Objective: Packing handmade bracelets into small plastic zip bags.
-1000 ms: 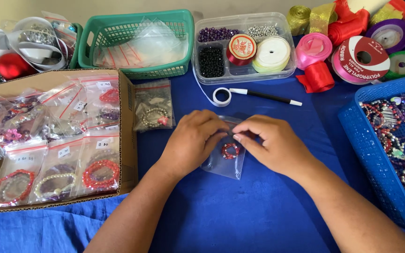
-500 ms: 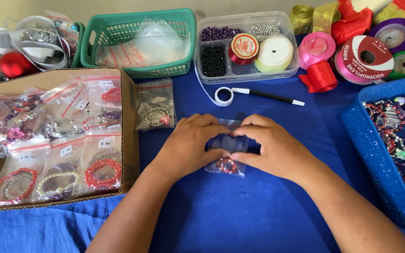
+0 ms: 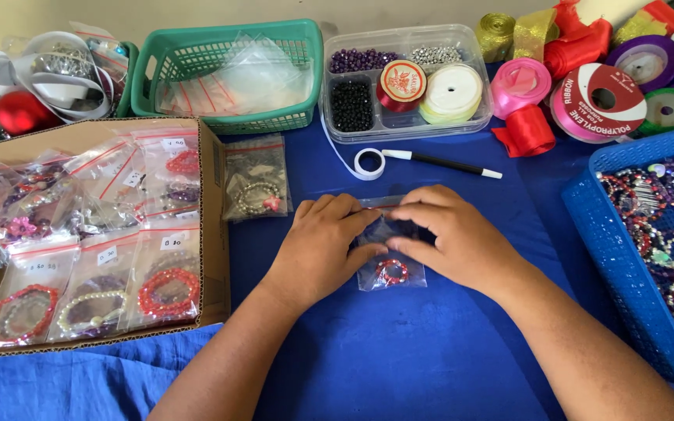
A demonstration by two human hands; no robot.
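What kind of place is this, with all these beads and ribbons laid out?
Probably a home craft table where handmade jewellery is packed. Both hands press a small clear bag with a red bracelet; bagged bracelets fill a cardboard box, beside a bead tray and ribbon spools.

One view only, head-worn, looking steeply down and forward over the blue cloth [image 3: 431, 351], close in at arm's reach. Both forearms enter from the bottom edge. Beyond the cloth, a pale wall strip just shows, probably. Left of it the cardboard box [image 3: 212, 203] is cut off.
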